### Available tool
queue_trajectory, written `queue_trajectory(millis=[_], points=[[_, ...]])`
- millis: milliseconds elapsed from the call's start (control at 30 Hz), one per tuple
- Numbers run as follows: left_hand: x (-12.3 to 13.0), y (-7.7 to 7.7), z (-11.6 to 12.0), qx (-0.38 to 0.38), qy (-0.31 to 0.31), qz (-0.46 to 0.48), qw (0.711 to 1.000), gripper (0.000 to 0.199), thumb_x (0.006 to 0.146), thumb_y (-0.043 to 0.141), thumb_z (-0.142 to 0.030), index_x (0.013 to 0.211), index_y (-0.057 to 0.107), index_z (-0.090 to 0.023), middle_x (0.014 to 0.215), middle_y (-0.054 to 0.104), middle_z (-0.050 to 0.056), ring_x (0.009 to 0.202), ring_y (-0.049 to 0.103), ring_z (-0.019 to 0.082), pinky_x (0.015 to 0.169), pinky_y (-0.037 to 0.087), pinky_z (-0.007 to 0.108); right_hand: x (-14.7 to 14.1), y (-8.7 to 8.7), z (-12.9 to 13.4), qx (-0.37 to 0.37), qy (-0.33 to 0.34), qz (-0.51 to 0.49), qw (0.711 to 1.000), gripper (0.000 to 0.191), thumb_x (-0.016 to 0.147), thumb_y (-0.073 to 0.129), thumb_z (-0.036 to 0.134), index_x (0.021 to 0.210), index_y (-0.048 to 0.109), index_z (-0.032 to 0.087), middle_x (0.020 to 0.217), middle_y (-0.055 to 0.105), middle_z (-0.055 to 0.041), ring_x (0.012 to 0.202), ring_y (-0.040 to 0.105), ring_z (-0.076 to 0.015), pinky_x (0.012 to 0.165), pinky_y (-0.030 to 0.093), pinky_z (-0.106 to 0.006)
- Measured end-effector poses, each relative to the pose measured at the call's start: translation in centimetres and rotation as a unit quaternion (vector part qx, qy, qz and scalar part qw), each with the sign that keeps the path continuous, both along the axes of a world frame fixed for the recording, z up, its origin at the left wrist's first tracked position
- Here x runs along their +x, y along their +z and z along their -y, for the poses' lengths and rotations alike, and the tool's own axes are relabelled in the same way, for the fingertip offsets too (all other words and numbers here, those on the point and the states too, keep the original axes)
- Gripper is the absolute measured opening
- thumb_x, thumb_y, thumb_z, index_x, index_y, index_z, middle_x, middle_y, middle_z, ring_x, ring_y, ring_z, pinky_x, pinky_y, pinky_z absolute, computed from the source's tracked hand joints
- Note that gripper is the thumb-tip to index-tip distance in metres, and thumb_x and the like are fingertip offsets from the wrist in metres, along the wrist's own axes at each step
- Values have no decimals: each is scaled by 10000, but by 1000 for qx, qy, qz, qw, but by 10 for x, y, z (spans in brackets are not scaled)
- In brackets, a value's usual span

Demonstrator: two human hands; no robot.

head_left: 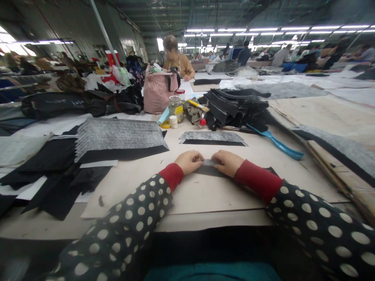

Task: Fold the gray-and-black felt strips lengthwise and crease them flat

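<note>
Both hands are at a dark fabric strip (210, 170) with a grey layer on its upper edge, lying on the pale board. My left hand (189, 161) pinches the strip's left part, fingers closed. Close beside it, my right hand (230, 162) has its fingers closed on the strip's grey edge further right. Part of the strip is hidden under my right hand and wrist. Just beyond the hands lies a small stack of grey-and-black strips (213, 137). A larger fanned stack of grey pieces with a black edge (120, 134) is at the left.
Black cloth pieces (61, 175) lie at the left. Beyond are a pink bag (159, 91), a glass jar (175, 107), a white bottle (173, 122), a brush (199, 104) and a black fabric pile (231, 105). A blue-handled tool (281, 145) lies right. A person (178, 62) works across the table.
</note>
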State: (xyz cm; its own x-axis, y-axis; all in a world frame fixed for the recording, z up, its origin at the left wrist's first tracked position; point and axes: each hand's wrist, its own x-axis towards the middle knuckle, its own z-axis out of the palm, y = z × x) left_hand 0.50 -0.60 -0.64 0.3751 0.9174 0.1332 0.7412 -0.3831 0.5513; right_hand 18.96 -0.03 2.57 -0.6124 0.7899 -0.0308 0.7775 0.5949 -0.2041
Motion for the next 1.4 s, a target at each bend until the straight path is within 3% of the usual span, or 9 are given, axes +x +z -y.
queue_trajectory(millis=[167,467,667,833,1000,1233,1400], points=[[-2,-3,0,11,-6,48,999,297,706,504,-204,998,545,-171,812,519,-5,603,449,81,602,403,214,2,-5,5,22,6,-45,999,236,685,511,117,906,594,116,865,543,-84,797,491,-160,737,374,-256],[-1,1,1,44,-53,-2,998,197,708,473,-154,855,596,-196,821,510,-3,661,469,99,631,402,218,4,-16,16,88,21,-29,995,221,764,446,121,924,597,145,871,540,-81,823,465,-164,771,351,-274],[-1,5,6,113,-104,-109,982,227,742,403,-96,842,583,-192,891,523,19,822,487,134,754,397,247,2,-15,23,132,37,55,989,245,810,392,138,921,608,172,820,544,-76,772,460,-174,702,343,-279],[-4,13,11,143,-141,-224,954,278,785,365,-113,952,560,-221,979,529,26,831,472,158,750,394,288,0,-15,28,162,38,87,982,272,814,370,139,968,592,175,827,551,-84,759,470,-189,648,334,-296],[-1,20,14,143,-142,-250,947,230,812,370,-210,937,563,-221,942,535,30,838,477,173,761,394,310,18,-11,30,134,36,81,987,264,826,374,216,903,624,181,814,558,-77,754,486,-181,657,344,-286],[2,14,15,105,-90,-151,979,182,769,470,-288,899,556,-194,933,520,38,865,480,169,786,400,301,50,-7,19,62,12,40,997,249,796,426,296,907,603,161,864,565,-78,801,503,-164,723,361,-263],[0,6,14,80,-42,-78,993,292,725,526,-294,993,542,-180,936,516,51,871,482,174,812,397,315,48,0,-6,-43,-24,97,994,325,687,525,444,820,562,150,784,574,-61,680,508,-154,584,361,-245]])
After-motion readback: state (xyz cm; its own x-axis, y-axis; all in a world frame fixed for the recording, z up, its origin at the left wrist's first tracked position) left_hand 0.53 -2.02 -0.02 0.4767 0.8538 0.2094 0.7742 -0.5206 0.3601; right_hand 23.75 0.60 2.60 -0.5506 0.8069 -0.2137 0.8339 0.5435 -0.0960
